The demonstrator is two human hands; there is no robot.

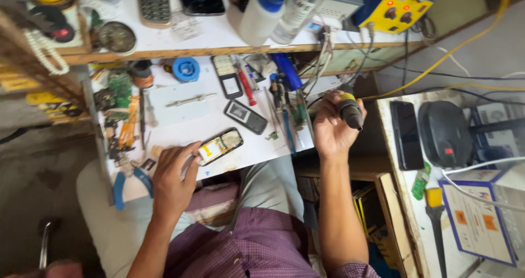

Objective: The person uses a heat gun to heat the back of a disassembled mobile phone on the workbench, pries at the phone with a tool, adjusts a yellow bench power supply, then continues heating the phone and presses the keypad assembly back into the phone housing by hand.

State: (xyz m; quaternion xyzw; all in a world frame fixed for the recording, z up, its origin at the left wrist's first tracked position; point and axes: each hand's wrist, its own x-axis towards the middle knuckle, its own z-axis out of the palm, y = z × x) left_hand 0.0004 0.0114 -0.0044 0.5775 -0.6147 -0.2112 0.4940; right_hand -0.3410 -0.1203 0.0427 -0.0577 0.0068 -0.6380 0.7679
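Observation:
My left hand [174, 175] rests on the white bench, its fingertips touching the near end of an opened small phone [220, 145] whose circuit board shows. My right hand [331, 126] is closed around the black handle of a hot-air tool [350, 111] with a yellow band, held beside the bench's right edge. A cable runs from the tool up toward the yellow station [395, 7] on the shelf. A dark phone part [245, 116] lies just beyond the opened phone.
Tweezers, screwdrivers [246, 86] and a blue tape roll [186, 69] lie on the bench. Blue-handled pliers [130, 181] sit near my left wrist. A shelf above holds phones [155, 3] and bottles [262, 12]. A black phone [406, 134] lies on the right-hand table.

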